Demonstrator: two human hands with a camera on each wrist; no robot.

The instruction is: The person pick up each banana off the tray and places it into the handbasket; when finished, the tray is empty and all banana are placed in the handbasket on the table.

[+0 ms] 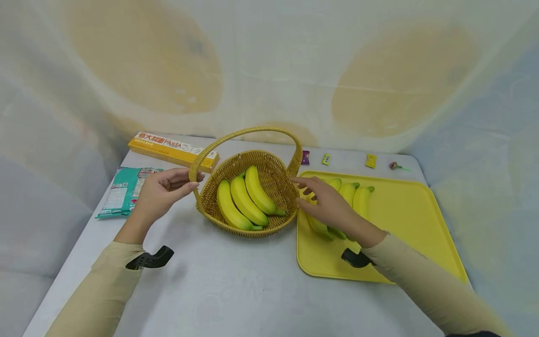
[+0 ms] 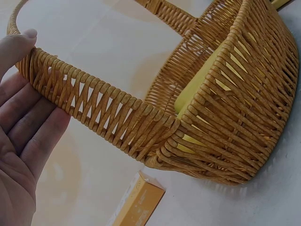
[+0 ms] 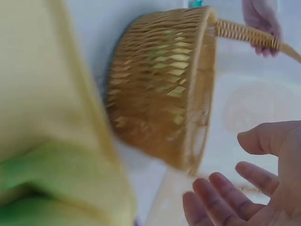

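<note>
A woven wicker basket (image 1: 280,185) stands mid-table with its tall arched handle raised. Three yellow bananas (image 1: 240,199) with green tips lie inside it. My left hand (image 1: 157,194) pinches the left side of the handle, thumb on one face and fingers behind it, as the left wrist view shows (image 2: 28,136). On the other side, my right hand (image 1: 326,199) has its fingers loosely bent near the basket's right rim and handle base. In the right wrist view that hand (image 3: 254,188) holds nothing, and a gap shows between it and the basket (image 3: 150,89).
A yellow tray (image 1: 404,224) lies at the right with several bananas (image 1: 360,201), partly hidden by my right hand. Behind are a purple wrapper (image 1: 305,157), two yellow packets and a lollipop (image 1: 395,165). A pasta box (image 1: 168,150) and teal packet (image 1: 122,192) lie left.
</note>
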